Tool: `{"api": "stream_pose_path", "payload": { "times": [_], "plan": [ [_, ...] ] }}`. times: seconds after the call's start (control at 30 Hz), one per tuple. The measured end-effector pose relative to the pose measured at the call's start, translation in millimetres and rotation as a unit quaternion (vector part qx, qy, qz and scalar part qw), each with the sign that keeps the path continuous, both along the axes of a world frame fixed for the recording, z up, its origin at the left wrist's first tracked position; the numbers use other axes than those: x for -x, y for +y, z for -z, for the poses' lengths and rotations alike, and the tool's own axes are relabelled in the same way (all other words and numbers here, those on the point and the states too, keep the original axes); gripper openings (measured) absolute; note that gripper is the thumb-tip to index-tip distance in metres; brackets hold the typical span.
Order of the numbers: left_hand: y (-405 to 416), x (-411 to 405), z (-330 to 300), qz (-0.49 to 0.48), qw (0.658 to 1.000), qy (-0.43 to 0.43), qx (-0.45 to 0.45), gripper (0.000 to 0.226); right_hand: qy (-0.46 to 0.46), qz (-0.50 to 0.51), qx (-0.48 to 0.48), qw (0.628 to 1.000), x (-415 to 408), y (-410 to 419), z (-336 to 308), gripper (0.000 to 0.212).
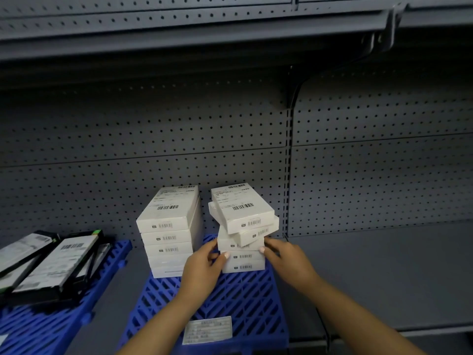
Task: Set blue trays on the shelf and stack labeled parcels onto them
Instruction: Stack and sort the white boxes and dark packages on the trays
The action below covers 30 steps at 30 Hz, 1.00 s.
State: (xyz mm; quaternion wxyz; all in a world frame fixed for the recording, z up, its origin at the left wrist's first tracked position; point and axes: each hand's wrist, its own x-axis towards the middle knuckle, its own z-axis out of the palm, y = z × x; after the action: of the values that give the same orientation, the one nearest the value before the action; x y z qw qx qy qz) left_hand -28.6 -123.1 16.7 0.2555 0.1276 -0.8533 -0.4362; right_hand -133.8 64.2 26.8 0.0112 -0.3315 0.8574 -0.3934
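On the middle blue tray point(231, 301), which sits on the grey shelf point(358, 278), two piles of white labelled boxes stand side by side near the tray's back edge. The left pile point(169, 234) is square and even. The right pile point(242, 231) is not: its top two boxes are twisted out of line with the three below, their long sides running back towards the pegboard wall point(153, 129) but skewed, so corners overhang. Both hands are on this right pile, about halfway up. The left hand point(204, 265) has its fingers curled against the pile's left front corner, thumb on the box fronts; the right hand point(284, 254) presses from the right side with fingers loosely bent round the corner. Neither hand lifts anything clear, as far as can be seen; they seem to be squeezing the pile straight. The coming move likely turns on nudging the upper boxes back into line, and the right hand lies nearer their overhanging edge. The gap between the piles is narrow, so a push leftward could knock the neat pile; to the right of the tray the shelf lies bare. The tray's front half carries only a flat paper label point(207, 330). Left of it, another blue tray point(38, 326) holds dark-edged boxes point(48, 265).
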Motion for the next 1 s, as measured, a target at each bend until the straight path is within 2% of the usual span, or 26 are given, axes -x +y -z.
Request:
{"api": "stream_pose_path", "payload": {
  "times": [0.27, 0.47, 0.57, 0.63, 0.73, 0.8, 0.87, 1.0],
  "plan": [
    [-2, 5, 2, -0.058, 0.994, -0.002, 0.089, 0.028, 0.056, 0.009, -0.058, 0.997, 3, -2, -4, 0.027],
    [1, 2, 1, -0.054, 0.992, 0.003, 0.112, 0.027, 0.077, 0.005, -0.081, 0.994, 3, -1, -5, 0.028],
    [3, 1, -2, -0.051, 0.993, -0.002, 0.107, 0.029, 0.055, 0.006, -0.069, 0.996, 3, 0, -5, 0.030],
    [3, 0, -4, -0.054, 0.993, -0.019, 0.106, 0.037, 0.026, 0.010, -0.050, 0.998, 2, 2, -7, 0.034],
    [2, -1, -7, -0.057, 0.993, -0.039, 0.097, 0.070, -0.021, 0.041, 0.002, 0.999, -1, 10, -13, 0.053],
    [6, -4, -14, -0.050, 0.994, -0.028, 0.089, 0.084, -0.027, 0.051, 0.032, 0.998, -3, 15, -19, 0.065],
    [11, -6, -25, -0.019, 0.997, 0.008, 0.078, 0.078, -0.022, 0.050, 0.062, 0.997, -3, 18, -25, 0.071],
    [15, -5, -39, 0.019, 0.996, 0.045, 0.078, 0.062, 0.000, 0.051, 0.077, 0.996, -6, 17, -31, 0.067]
  ]
}}
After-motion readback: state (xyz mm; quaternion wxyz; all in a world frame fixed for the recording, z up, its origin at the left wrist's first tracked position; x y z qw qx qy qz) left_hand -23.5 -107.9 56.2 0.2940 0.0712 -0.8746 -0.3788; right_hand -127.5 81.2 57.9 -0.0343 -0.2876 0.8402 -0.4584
